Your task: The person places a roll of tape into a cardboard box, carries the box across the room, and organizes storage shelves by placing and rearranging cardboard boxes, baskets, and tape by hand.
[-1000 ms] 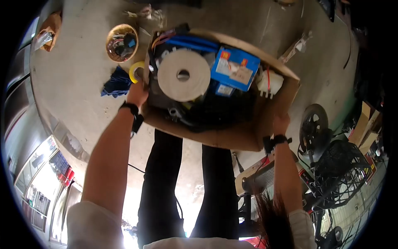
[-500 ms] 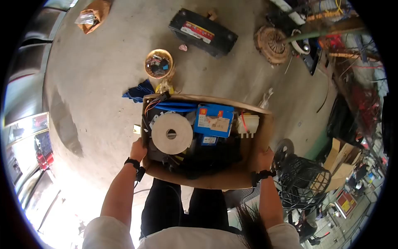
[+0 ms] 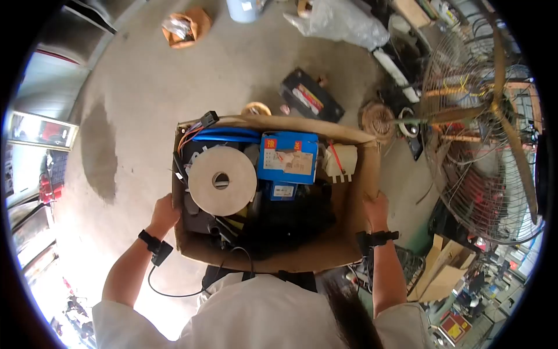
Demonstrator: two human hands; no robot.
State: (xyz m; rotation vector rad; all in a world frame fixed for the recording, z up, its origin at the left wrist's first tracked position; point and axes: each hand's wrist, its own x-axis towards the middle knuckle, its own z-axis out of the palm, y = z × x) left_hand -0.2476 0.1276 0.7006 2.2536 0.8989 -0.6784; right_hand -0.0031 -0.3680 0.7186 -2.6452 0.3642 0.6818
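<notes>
while the left hand (image 3: 165, 213) and right hand (image 3: 376, 211) clasp the cardboard box (image 3: 308, 261), fingers partly hidden, carrying appears in hand; moving it calls for level support.

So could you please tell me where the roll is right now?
In the head view, the roll lies in the left half of the carton, between the left hand and the upper blue box.

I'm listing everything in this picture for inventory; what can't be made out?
In the head view:
Dark things in the carton: lost in shadow.
Lower blue box: partly covered by the upper blue box.
Upper blue box's fine print: too small.
Round basket: mostly hidden by the carton's far wall.
Pale blue container: cut off by the top edge.
</notes>
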